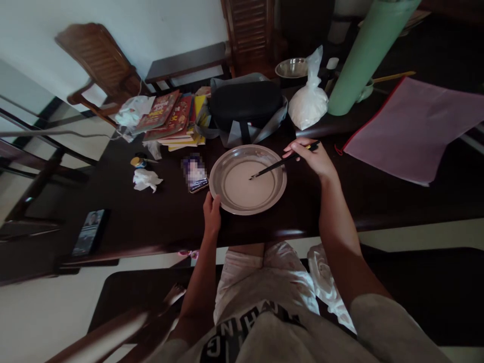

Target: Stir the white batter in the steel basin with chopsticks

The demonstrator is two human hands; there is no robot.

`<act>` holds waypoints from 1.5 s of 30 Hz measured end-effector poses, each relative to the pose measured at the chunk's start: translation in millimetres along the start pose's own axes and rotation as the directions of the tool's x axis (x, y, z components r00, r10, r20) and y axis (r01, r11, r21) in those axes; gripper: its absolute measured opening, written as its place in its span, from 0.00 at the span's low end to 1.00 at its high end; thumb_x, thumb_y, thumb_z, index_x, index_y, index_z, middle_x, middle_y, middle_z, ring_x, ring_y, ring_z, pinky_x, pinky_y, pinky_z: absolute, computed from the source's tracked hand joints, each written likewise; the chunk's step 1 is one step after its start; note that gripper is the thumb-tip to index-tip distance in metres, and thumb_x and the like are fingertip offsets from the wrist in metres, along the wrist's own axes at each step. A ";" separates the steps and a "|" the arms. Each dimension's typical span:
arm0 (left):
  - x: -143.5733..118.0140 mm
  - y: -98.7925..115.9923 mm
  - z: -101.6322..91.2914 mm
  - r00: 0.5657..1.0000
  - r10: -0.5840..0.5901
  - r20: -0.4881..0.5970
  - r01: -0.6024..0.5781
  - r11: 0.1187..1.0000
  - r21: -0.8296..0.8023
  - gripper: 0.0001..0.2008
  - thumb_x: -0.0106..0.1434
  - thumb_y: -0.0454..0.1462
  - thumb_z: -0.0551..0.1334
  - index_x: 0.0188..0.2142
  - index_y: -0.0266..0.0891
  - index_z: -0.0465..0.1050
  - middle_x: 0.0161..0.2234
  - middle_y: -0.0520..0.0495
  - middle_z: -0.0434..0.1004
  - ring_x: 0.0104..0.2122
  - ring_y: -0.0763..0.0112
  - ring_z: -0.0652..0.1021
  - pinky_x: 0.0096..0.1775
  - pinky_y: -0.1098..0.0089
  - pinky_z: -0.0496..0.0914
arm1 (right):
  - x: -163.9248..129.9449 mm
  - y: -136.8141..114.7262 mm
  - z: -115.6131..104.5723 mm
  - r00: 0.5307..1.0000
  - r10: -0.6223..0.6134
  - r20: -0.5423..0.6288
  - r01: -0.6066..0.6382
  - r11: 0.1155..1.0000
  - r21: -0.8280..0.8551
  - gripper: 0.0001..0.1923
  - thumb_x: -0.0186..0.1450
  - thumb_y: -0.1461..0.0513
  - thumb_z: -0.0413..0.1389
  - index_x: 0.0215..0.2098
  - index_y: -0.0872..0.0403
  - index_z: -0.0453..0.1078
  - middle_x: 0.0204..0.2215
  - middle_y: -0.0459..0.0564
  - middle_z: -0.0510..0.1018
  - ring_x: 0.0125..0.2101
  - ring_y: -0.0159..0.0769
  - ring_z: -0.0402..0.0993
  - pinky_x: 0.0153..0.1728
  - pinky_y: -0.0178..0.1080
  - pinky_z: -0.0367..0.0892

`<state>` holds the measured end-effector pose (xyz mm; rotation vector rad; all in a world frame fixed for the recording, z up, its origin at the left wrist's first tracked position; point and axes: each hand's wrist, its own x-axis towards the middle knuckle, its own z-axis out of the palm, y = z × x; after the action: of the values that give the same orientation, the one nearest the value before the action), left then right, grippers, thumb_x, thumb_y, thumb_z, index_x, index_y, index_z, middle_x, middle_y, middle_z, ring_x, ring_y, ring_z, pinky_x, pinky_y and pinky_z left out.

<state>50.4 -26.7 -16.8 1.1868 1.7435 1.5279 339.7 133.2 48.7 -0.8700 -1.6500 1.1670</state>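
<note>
A shallow round metal basin (280, 187) stands near the table's front edge, with a pale, cloudy substance (245, 189) covering its bottom. At its lower left rim, my left hand (212, 214) grips the edge, the thumb on the rim and the other fingers partly hidden. My right hand (312, 157) is closed around a pair of dark chopsticks (278, 164) above the basin's right side. Their tips slant down to the left and touch the pale substance near the middle. A knotted clear bag of white powder (308, 106) sits behind my right hand.
Behind the basin lies a black case (245, 103) in a grey bag, beside stacked books (170, 118). A green cylinder (363, 65) and a pink mesh pouch (412, 131) are to the right. Leftward are a phone (89, 232), crumpled tissue (146, 179) and a small jar (138, 162).
</note>
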 end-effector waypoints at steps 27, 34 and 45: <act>1.0 -0.3 0.8 1.000 0.010 -0.009 -0.010 1.000 0.009 0.14 0.60 0.47 0.59 0.33 0.38 0.70 0.29 0.51 0.69 0.30 0.71 0.69 0.36 0.72 0.66 | -1.2 -0.5 -1.0 0.998 0.047 -0.031 -0.048 0.998 -0.035 0.21 0.62 0.44 0.56 0.29 0.52 0.76 0.25 0.48 0.82 0.29 0.34 0.78 0.25 0.34 0.65; 0.9 2.0 1.4 1.000 0.008 -0.013 -0.008 1.000 -0.008 0.14 0.60 0.47 0.59 0.35 0.37 0.72 0.31 0.50 0.71 0.32 0.70 0.70 0.37 0.72 0.67 | -1.5 -5.6 9.7 0.978 0.004 0.209 0.008 0.998 -0.058 0.19 0.63 0.47 0.56 0.30 0.52 0.78 0.31 0.48 0.83 0.31 0.31 0.75 0.30 0.34 0.68; 2.0 -2.9 0.3 1.000 0.019 -0.002 -0.019 1.000 0.007 0.15 0.60 0.48 0.59 0.36 0.38 0.72 0.32 0.49 0.72 0.33 0.69 0.71 0.39 0.71 0.68 | -2.7 -5.3 4.6 0.989 0.036 0.145 -0.030 0.999 -0.043 0.21 0.63 0.45 0.56 0.29 0.51 0.78 0.28 0.48 0.83 0.30 0.33 0.76 0.26 0.34 0.65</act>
<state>49.0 -24.8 -19.3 1.2085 1.7449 1.5358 336.0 127.7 52.3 -0.8575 -1.7891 1.2482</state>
